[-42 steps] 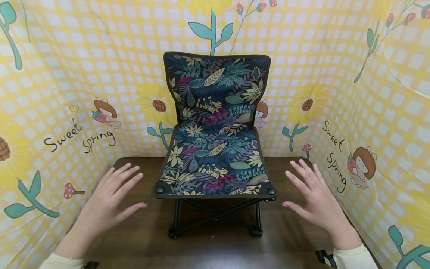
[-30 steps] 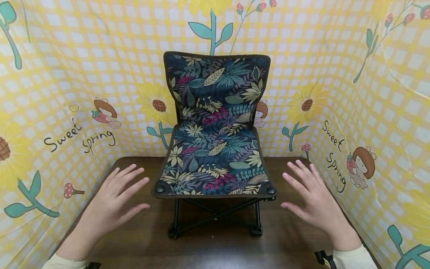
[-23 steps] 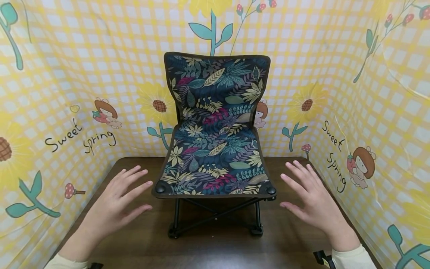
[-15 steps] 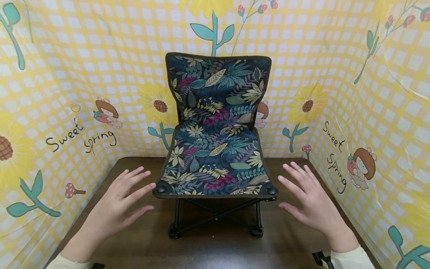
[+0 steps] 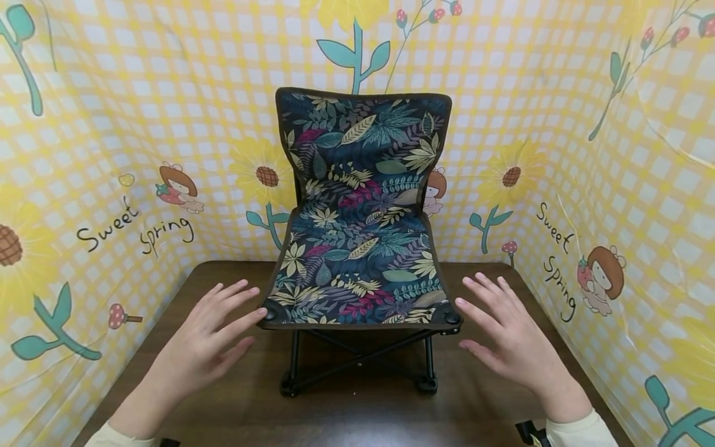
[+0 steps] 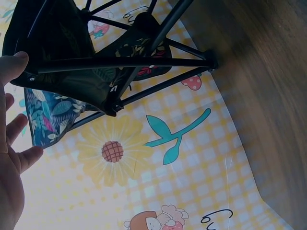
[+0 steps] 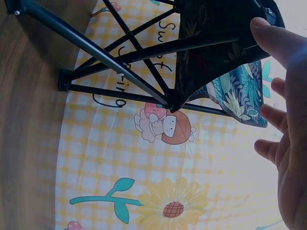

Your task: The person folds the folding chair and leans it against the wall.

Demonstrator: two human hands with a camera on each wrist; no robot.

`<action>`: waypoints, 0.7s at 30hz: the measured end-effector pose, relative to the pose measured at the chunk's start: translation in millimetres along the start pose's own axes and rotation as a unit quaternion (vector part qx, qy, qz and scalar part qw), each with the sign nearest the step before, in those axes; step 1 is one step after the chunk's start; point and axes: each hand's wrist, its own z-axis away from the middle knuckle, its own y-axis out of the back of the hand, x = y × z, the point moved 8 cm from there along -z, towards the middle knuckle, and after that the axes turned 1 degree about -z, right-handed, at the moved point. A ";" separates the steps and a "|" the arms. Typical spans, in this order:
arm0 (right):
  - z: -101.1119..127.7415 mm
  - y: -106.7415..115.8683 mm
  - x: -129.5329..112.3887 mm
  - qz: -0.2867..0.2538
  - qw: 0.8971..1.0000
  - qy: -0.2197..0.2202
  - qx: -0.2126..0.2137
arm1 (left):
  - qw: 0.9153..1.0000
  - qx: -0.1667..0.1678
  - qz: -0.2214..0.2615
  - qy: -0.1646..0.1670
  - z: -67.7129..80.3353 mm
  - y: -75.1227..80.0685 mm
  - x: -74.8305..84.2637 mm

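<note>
Little done so far: folding camp chair (image 5: 362, 211) stands fully unfolded at table (image 5: 234, 397) centre, w/ left hand (image 5: 203, 338) & right hand (image 5: 505, 338) flanking seat front corners, fingers spread & holding nothing, left fingertips about touching the corner; gripping the chair not yet begun.

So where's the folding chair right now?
In the head view the chair stands mid-table against the back of the yellow backdrop, between the open left hand and right hand, which flank its seat's front corners.
</note>
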 end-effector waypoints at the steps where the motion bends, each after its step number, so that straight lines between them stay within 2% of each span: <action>1: -0.6 -0.1 -0.6 -0.001 1.000 0.001 0.000 | 1.000 0.000 0.001 -0.001 -0.4 -0.3 0.5; 21: -9.8 -3.5 -12.7 -0.022 1.000 0.023 0.000 | 1.000 0.016 0.001 -0.010 -9.9 -1.5 13.1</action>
